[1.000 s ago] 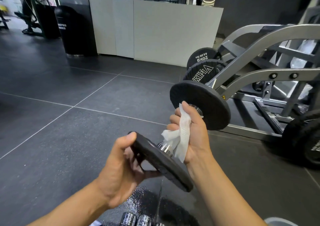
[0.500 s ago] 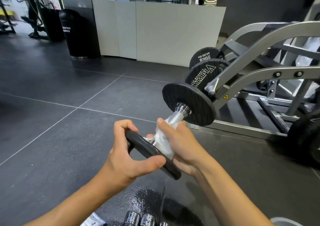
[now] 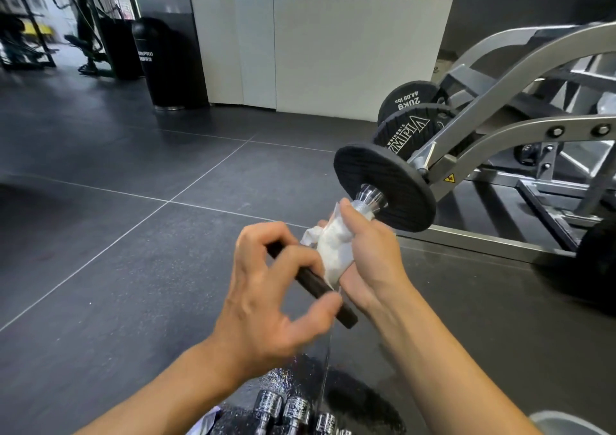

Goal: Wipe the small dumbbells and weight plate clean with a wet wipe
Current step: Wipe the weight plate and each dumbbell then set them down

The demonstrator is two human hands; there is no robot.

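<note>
Dumbbell [image 3: 396,181]: black ribbed plates, chrome handle (wipe [image 3: 333,251] wrapped round).

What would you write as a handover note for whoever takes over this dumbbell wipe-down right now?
Left hand: grips the dumbbell by the rim of its near end, holding it off the floor.
Right hand: holds the wet wipe wrapped round the handle, close to the far end.
Nearby: more chrome dumbbell handles lie at the bottom edge, below the hands.
Done: the handle wipe is under way; how clean it is cannot be told.
Left: finish this dumbbell's handle and ends, then wipe the ones below and the weight plate, which I cannot pick out here.
</note>
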